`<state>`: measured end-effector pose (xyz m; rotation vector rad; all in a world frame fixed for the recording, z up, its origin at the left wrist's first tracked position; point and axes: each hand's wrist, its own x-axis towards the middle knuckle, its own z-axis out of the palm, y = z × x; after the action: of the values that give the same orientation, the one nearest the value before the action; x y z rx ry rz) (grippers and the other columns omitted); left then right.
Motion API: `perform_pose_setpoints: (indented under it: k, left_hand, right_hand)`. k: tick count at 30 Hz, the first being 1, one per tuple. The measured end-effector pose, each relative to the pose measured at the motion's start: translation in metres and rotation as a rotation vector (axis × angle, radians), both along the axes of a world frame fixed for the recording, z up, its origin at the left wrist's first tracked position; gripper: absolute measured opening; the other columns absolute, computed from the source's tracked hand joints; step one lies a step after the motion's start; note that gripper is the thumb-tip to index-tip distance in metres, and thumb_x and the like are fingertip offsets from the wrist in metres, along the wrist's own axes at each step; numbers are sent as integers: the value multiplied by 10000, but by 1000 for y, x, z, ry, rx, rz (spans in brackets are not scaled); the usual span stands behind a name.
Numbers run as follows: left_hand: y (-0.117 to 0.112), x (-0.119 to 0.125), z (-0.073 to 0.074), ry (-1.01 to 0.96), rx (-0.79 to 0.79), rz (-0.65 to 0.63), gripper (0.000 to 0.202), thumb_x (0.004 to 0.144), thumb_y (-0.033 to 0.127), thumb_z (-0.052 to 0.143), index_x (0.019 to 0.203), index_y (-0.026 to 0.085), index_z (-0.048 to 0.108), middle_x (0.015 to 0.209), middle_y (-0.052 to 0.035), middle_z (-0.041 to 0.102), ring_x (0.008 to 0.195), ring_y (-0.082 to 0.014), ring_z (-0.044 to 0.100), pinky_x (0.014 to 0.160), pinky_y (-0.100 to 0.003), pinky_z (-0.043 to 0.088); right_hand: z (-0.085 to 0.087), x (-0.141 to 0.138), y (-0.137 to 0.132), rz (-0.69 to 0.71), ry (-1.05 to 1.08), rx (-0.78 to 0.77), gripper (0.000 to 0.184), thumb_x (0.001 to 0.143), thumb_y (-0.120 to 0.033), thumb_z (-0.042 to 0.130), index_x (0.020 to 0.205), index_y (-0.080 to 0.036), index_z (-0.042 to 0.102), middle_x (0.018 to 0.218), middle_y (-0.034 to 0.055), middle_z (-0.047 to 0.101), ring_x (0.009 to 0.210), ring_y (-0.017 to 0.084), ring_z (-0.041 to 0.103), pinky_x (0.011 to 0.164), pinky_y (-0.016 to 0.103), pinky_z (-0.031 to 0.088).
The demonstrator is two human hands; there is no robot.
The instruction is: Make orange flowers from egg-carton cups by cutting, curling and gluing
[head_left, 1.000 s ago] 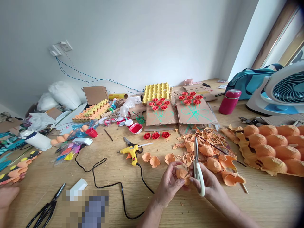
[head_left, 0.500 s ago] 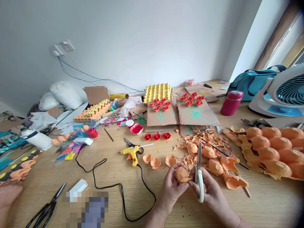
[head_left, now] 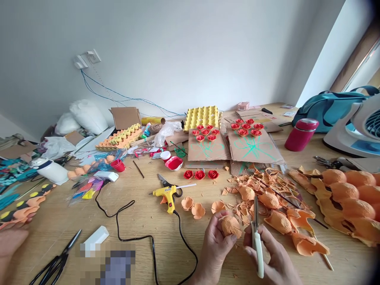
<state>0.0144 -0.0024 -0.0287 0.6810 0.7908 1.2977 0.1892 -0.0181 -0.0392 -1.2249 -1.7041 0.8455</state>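
My left hand (head_left: 215, 245) is closed round an orange egg-carton cup (head_left: 230, 226), held just above the wooden table (head_left: 142, 221). My right hand (head_left: 271, 257) grips white-handled scissors (head_left: 257, 233) with the blades pointing up, just right of the cup. A heap of orange carton scraps and cut cups (head_left: 261, 194) lies right behind both hands. Three orange cut petal shapes (head_left: 197, 206) rest on the table to the left of the heap.
A yellow glue gun (head_left: 168, 194) with a black cord lies left of my hands. Red paper roses (head_left: 200, 174), painted cardboard sheets (head_left: 252, 147), a yellow egg tray (head_left: 202, 116), a magenta flask (head_left: 301, 134), an orange egg tray (head_left: 350, 198), black scissors (head_left: 56, 263) surround them. Another person's hand (head_left: 10, 243) shows at far left.
The view has shifted, so everything sits further right and lower. My left hand turned the orange cup, and my right hand drew the scissors slightly away from it.
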Motion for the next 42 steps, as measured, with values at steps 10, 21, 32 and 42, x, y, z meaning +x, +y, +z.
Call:
perform_pose_setpoints:
  k: [10, 21, 32, 42]
  left_hand:
    - [3, -11, 18, -117, -77, 116, 490, 672, 256, 896, 1117, 238, 690, 937, 4, 657, 700, -84, 514, 657, -199, 439]
    - [1, -12, 21, -201, -62, 132, 460, 702, 242, 897, 1119, 254, 702, 953, -4, 674, 739, -90, 548, 703, -202, 458]
    - [-3, -3, 15, -135, 8, 100, 406, 753, 245, 853, 1106, 252, 652, 1049, -15, 728, 932, -151, 628, 861, -277, 476]
    - [-9, 4, 17, -153, -14, 86, 418, 762, 213, 839, 1115, 233, 616, 971, -20, 745, 960, -189, 677, 901, -321, 494]
  right_hand:
    - [11, 7, 6, 157, -317, 162, 182, 866, -390, 662, 770, -265, 571, 784, 13, 688, 710, 243, 640, 751, 383, 511]
    - [18, 3, 8, 277, -529, 46, 124, 923, -306, 613, 881, -226, 529, 881, 44, 651, 806, 249, 608, 838, 473, 437]
    - [19, 1, 6, 240, -488, 181, 139, 909, -314, 618, 872, -239, 508, 867, 53, 672, 774, 254, 646, 789, 442, 485]
    - [16, -1, 6, 283, -406, 180, 152, 937, -343, 573, 944, -254, 449, 882, 44, 636, 805, 263, 625, 826, 459, 486]
